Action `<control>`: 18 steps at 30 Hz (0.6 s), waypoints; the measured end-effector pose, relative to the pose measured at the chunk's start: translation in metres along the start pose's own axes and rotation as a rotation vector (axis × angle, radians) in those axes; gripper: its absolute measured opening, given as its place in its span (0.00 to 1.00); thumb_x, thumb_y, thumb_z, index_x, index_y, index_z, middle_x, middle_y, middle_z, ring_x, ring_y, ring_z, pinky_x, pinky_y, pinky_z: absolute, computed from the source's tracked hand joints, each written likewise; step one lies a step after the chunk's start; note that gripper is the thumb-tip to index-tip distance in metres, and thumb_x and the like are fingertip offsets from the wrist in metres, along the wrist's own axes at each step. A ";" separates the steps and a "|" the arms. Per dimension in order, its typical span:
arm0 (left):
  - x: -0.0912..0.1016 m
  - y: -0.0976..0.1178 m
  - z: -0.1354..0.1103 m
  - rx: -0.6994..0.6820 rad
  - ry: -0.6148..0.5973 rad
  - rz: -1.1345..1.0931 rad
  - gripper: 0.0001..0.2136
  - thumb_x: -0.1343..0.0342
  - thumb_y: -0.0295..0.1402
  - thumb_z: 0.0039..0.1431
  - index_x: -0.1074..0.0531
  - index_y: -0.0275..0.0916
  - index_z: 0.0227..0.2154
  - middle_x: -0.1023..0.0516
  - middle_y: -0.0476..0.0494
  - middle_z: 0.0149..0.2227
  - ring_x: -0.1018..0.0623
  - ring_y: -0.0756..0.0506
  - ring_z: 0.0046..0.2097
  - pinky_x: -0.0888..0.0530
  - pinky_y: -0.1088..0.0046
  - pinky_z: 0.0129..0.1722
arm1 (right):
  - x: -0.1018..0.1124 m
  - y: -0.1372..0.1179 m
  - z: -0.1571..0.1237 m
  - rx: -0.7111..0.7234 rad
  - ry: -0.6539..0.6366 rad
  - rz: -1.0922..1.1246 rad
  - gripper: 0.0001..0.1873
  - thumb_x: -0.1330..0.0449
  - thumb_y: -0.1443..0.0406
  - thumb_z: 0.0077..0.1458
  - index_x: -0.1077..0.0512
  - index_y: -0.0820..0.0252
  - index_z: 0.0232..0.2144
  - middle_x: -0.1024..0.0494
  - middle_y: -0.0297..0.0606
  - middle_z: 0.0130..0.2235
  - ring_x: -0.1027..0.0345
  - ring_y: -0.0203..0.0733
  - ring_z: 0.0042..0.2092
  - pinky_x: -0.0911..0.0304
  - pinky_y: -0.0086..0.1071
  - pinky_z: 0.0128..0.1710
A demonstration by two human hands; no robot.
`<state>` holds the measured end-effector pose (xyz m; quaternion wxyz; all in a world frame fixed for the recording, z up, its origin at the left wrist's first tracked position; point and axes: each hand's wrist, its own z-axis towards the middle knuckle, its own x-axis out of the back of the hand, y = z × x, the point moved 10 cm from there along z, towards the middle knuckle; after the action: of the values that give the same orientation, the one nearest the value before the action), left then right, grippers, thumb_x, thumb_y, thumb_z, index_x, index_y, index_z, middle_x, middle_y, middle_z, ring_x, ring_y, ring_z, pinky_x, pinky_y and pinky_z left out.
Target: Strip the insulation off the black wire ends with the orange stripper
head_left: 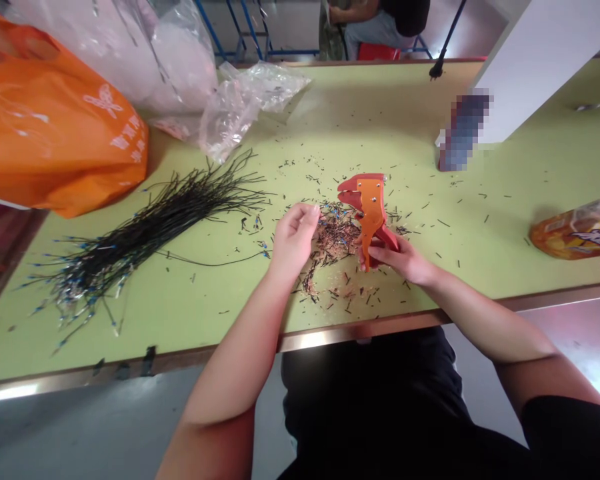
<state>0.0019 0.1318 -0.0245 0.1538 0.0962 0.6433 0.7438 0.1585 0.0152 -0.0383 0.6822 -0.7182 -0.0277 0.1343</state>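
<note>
My right hand (400, 259) grips the handles of an orange and red wire stripper (369, 208), held upright over the green table (360, 127) with its jaws pointing left. My left hand (295, 237) is closed in a pinch just left of the jaws; whatever it holds is too small to make out. Under both hands lies a heap of copper strands and black insulation bits (337, 237). A bundle of thin black wires with blue tips (140, 237) lies to the left, and one loose black wire (215, 261) runs from it toward my left hand.
An orange plastic bag (55, 127) and clear plastic bags (230, 107) sit at the far left. A white box (535, 67) stands at the back right, a yellow snack packet (575, 230) at the right edge. Another person sits beyond the table (375, 20).
</note>
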 end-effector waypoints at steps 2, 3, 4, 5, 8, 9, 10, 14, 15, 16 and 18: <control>0.003 -0.001 0.001 -0.007 0.009 0.006 0.25 0.34 0.62 0.58 0.27 0.43 0.30 0.42 0.55 0.21 0.43 0.51 0.23 0.46 0.73 0.21 | 0.000 0.004 0.001 -0.015 -0.009 0.065 0.13 0.34 0.56 0.67 0.29 0.57 0.41 0.24 0.33 0.34 0.28 0.37 0.34 0.37 0.32 0.32; 0.003 -0.002 0.002 -0.001 0.006 0.017 0.24 0.34 0.60 0.59 0.27 0.43 0.30 0.42 0.55 0.22 0.43 0.51 0.23 0.46 0.73 0.20 | -0.002 0.006 0.002 -0.016 -0.023 0.082 0.13 0.34 0.56 0.67 0.30 0.57 0.40 0.25 0.31 0.33 0.30 0.36 0.33 0.38 0.32 0.31; 0.003 -0.003 0.001 0.010 0.001 0.028 0.22 0.35 0.59 0.61 0.27 0.43 0.30 0.41 0.54 0.21 0.42 0.51 0.24 0.45 0.73 0.20 | -0.004 0.008 0.002 -0.017 -0.043 0.086 0.13 0.34 0.56 0.67 0.31 0.57 0.38 0.27 0.30 0.32 0.32 0.36 0.32 0.38 0.32 0.31; 0.002 -0.005 0.001 0.023 -0.004 0.034 0.21 0.35 0.57 0.62 0.28 0.44 0.30 0.41 0.54 0.21 0.42 0.51 0.23 0.45 0.73 0.20 | -0.007 0.010 0.002 -0.022 -0.065 0.081 0.13 0.34 0.56 0.67 0.32 0.57 0.37 0.28 0.29 0.30 0.33 0.35 0.31 0.38 0.32 0.31; -0.001 -0.008 0.001 0.053 -0.017 0.019 0.20 0.35 0.56 0.63 0.28 0.44 0.31 0.42 0.55 0.21 0.43 0.51 0.23 0.47 0.73 0.20 | -0.013 0.018 0.002 -0.056 -0.089 0.076 0.15 0.35 0.55 0.68 0.34 0.56 0.35 0.32 0.26 0.27 0.37 0.34 0.27 0.40 0.32 0.28; -0.001 -0.009 0.001 0.058 -0.018 0.007 0.21 0.35 0.57 0.61 0.28 0.44 0.31 0.43 0.55 0.21 0.44 0.51 0.22 0.48 0.73 0.20 | -0.013 0.020 0.002 -0.070 -0.077 0.086 0.17 0.35 0.54 0.67 0.35 0.55 0.34 0.34 0.25 0.26 0.40 0.33 0.26 0.42 0.31 0.27; -0.001 -0.010 0.001 0.063 -0.021 -0.004 0.22 0.34 0.58 0.60 0.28 0.44 0.30 0.43 0.56 0.20 0.46 0.51 0.22 0.49 0.73 0.20 | -0.012 0.022 0.002 -0.081 -0.056 0.101 0.18 0.35 0.53 0.67 0.36 0.55 0.33 0.35 0.24 0.25 0.42 0.33 0.24 0.45 0.31 0.25; -0.002 -0.013 0.003 0.088 -0.032 -0.032 0.25 0.35 0.62 0.57 0.27 0.43 0.30 0.45 0.57 0.19 0.49 0.53 0.20 0.53 0.73 0.20 | 0.003 0.023 0.003 -0.065 0.087 0.168 0.21 0.34 0.51 0.66 0.38 0.54 0.30 0.39 0.23 0.23 0.50 0.32 0.22 0.51 0.29 0.22; -0.001 -0.013 0.003 0.088 -0.034 -0.034 0.25 0.35 0.62 0.57 0.27 0.43 0.30 0.45 0.57 0.19 0.49 0.53 0.20 0.53 0.73 0.20 | 0.006 0.021 0.004 -0.051 0.113 0.193 0.21 0.33 0.51 0.65 0.37 0.54 0.30 0.40 0.23 0.23 0.49 0.32 0.22 0.50 0.29 0.22; -0.001 -0.012 0.003 0.084 -0.035 -0.037 0.24 0.35 0.61 0.57 0.27 0.43 0.30 0.44 0.57 0.19 0.49 0.53 0.20 0.53 0.73 0.21 | 0.009 0.020 0.005 -0.039 0.128 0.220 0.20 0.33 0.51 0.64 0.36 0.54 0.30 0.39 0.24 0.23 0.48 0.33 0.22 0.49 0.30 0.22; -0.002 -0.010 0.002 0.078 -0.043 -0.040 0.23 0.34 0.60 0.57 0.26 0.43 0.31 0.44 0.57 0.19 0.49 0.53 0.20 0.52 0.74 0.21 | 0.012 0.018 0.007 -0.029 0.132 0.272 0.18 0.31 0.51 0.61 0.31 0.55 0.33 0.34 0.27 0.25 0.40 0.34 0.25 0.42 0.30 0.25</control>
<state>0.0057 0.1346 -0.0341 0.1787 0.1051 0.6701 0.7127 0.1659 0.0238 -0.0578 0.6478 -0.7322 0.1128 0.1773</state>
